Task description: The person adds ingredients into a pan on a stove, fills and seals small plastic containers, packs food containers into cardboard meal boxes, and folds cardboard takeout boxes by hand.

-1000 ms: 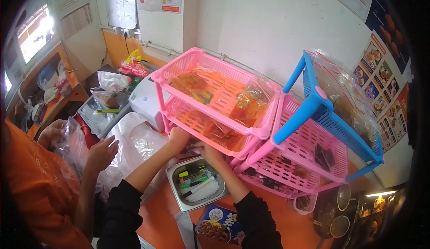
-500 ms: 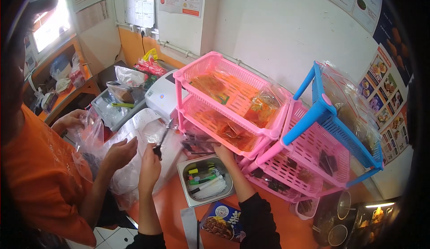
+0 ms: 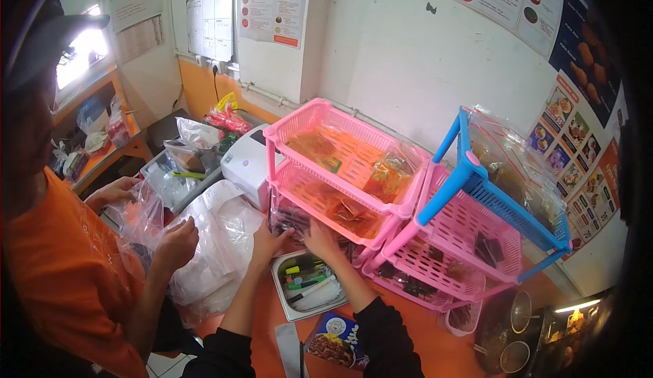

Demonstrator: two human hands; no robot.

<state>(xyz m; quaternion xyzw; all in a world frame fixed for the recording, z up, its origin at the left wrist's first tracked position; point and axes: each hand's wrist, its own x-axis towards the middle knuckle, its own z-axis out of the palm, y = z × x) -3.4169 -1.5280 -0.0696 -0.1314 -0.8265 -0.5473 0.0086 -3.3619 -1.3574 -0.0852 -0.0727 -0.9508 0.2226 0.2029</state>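
Both hands are at a clear plastic bag of dark items (image 3: 289,216), which lies by the lower tier of the pink rack (image 3: 320,181). My left hand (image 3: 266,243) is at the bag's left side, its fingers bent against it. On the right side, my right hand (image 3: 320,238) touches the same bag with curled fingers, partly hidden. Just below the hands sits a metal container (image 3: 277,276) holding markers and white sticks. Orange-red packets (image 3: 388,177) lie in the pink rack.
A co-worker in an orange shirt (image 3: 75,269) holds a clear bag (image 3: 144,208) at the left. White plastic bags (image 3: 211,255) and a white machine (image 3: 246,164) stand beside my left arm. A blue rack (image 3: 503,201) leans at the right. A blue packet (image 3: 337,340) lies in front.
My left hand has moved right from above the white bags to the plastic bag; the dark tool it held half a second ago is no longer visible there. The plastic bag now stands more raised.
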